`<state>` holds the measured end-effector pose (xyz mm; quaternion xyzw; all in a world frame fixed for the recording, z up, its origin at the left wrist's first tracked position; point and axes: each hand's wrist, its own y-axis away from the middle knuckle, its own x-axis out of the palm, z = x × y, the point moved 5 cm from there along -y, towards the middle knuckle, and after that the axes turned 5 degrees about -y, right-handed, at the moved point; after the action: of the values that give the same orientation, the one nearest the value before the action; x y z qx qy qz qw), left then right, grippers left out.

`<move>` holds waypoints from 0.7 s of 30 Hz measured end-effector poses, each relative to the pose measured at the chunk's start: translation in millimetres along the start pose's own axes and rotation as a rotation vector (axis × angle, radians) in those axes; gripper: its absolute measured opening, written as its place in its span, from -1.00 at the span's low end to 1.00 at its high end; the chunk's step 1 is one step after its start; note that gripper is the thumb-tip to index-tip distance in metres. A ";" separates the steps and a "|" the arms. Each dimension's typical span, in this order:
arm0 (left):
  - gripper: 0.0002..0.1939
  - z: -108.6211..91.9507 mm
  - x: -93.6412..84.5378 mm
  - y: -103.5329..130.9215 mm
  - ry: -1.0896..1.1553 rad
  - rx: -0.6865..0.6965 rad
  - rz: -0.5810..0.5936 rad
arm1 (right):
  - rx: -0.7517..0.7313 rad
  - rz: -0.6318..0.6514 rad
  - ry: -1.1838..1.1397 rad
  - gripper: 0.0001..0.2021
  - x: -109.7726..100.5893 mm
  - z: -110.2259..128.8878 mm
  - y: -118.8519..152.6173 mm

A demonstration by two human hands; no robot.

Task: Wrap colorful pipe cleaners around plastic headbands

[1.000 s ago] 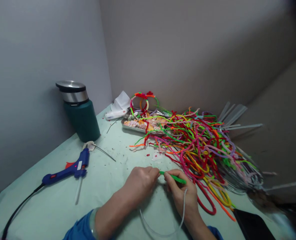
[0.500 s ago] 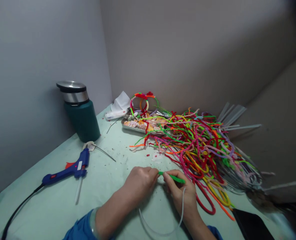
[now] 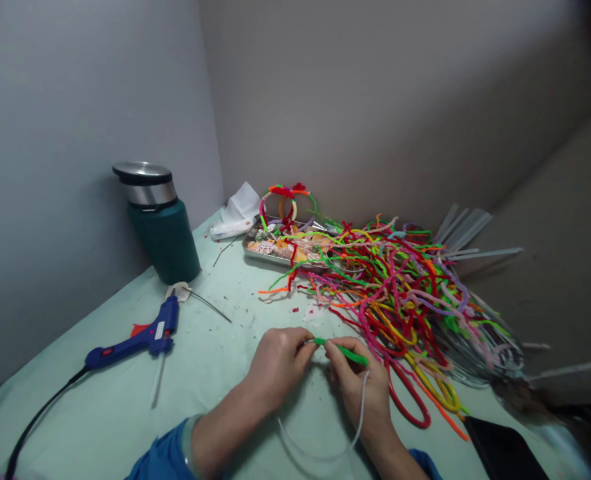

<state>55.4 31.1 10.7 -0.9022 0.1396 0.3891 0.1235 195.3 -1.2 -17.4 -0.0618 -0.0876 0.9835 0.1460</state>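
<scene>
My right hand [image 3: 365,383] pinches a short green fuzzy length of pipe cleaner [image 3: 352,356] between thumb and fingers. Left of it, the fingertips of my left hand [image 3: 281,363] are closed on a thin end that sticks out of the green piece; its exact kind is hard to see. From the green piece's right end a thin white cord [image 3: 360,427] loops down between my wrists and curves back toward my left arm, which hides part of it. Both hands are held just above the table.
A heap of coloured pipe cleaners [image 3: 400,287] spreads at the right. Behind lies a metal tray [image 3: 270,259] with small decorations and wrapped rings. At the left are a blue glue gun [image 3: 148,339] and a green bottle [image 3: 164,243]. A black flat object [image 3: 502,450] lies front right.
My left fingertips have shifted slightly up and left, so more of the green piece's left end and a thin end show. My right hand has barely moved.
</scene>
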 end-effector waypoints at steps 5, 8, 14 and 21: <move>-0.65 13.9 12.2 -2.8 0.618 -0.315 0.260 | -0.022 -0.020 -0.075 -0.82 -3.9 4.3 -2.1; -0.51 13.1 15.6 -0.5 0.898 -0.404 0.383 | -0.060 0.017 -0.112 -0.86 -2.5 5.8 -1.9; -0.59 14.5 15.1 2.8 1.036 -0.430 0.470 | -0.142 0.116 -0.131 -0.94 2.5 8.5 0.7; -0.56 13.0 11.9 -1.0 0.857 -0.374 0.354 | -0.151 0.097 -0.052 -0.89 1.2 12.4 3.5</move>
<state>54.9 34.5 -6.6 -0.9501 0.2568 0.0166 -0.1766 191.4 -6.0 -6.0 -0.0513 -0.1623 0.9812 0.0907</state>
